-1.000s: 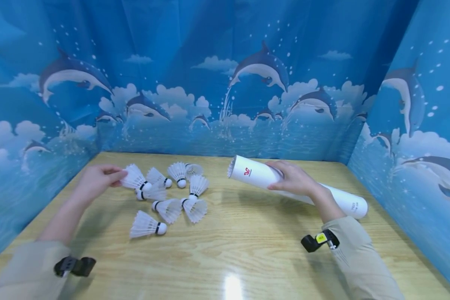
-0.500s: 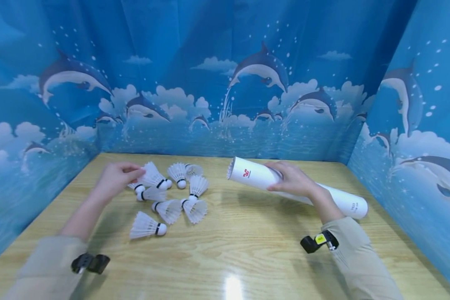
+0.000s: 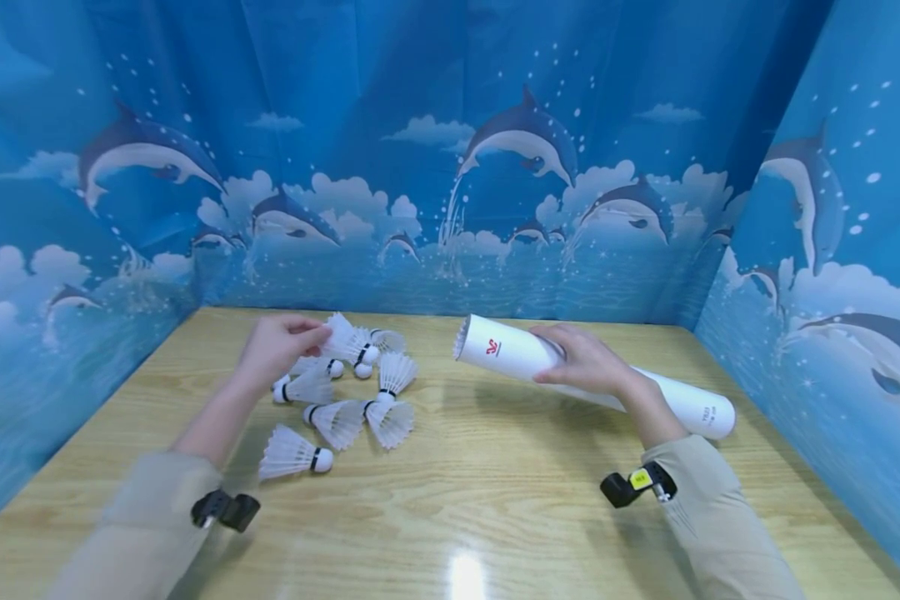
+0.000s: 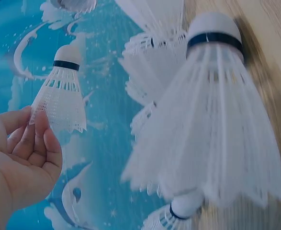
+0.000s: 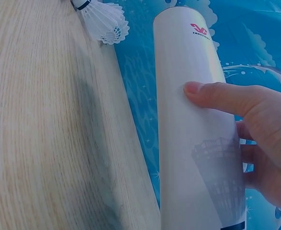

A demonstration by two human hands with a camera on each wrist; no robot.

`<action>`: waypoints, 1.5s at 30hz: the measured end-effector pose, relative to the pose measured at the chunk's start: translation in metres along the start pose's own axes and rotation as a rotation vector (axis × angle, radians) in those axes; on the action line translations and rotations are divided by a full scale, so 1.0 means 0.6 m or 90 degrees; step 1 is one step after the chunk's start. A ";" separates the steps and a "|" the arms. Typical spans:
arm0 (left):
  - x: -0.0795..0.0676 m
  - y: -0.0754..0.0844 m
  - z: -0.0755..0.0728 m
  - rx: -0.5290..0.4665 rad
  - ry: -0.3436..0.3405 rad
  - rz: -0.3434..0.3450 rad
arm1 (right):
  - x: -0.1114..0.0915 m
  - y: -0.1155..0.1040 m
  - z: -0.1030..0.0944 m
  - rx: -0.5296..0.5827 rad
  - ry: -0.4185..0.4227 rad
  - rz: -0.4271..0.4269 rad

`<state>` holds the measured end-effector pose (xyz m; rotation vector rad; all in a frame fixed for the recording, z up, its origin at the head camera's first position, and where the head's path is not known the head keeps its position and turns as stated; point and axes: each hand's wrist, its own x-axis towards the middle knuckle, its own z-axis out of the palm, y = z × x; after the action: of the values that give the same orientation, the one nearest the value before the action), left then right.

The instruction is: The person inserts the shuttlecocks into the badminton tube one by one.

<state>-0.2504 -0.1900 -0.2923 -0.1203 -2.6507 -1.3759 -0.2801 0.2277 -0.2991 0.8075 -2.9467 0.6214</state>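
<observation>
My left hand (image 3: pixel 283 346) pinches a white shuttlecock (image 3: pixel 345 340) by the rim of its skirt, cork toward the right, above others on the table. In the left wrist view that shuttlecock (image 4: pixel 61 100) points cork upward, thumb and fingertips at the skirt edge. My right hand (image 3: pixel 588 358) grips a long white shuttlecock tube (image 3: pixel 517 348) around its middle, thumb along the near side. The tube's left end is raised and faces left, with a toothed white skirt edge showing in its mouth. Its right end (image 3: pixel 708 414) rests low on the table.
Several shuttlecocks lie loosely grouped on the left of the wooden table (image 3: pixel 450 500), the nearest one (image 3: pixel 294 452) a little apart. A blue dolphin-print curtain (image 3: pixel 420 167) stands behind the table and along both sides.
My left hand has carried the shuttlecock rightward over the group, toward the tube. My right hand and the tube have stayed almost still.
</observation>
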 end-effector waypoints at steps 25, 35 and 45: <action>0.048 0.073 0.125 -0.045 -0.036 0.015 | 0.006 0.002 -0.001 0.007 -0.001 -0.007; 0.059 0.098 0.165 -0.067 -0.064 0.025 | 0.004 0.001 -0.002 0.009 0.000 -0.013; 0.063 0.108 0.196 -0.088 -0.086 0.020 | 0.003 -0.002 -0.004 0.004 0.002 -0.012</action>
<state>-0.2902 -0.0569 -0.3003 -0.2791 -2.6449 -1.5938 -0.2813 0.2265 -0.2964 0.8334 -2.9327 0.6303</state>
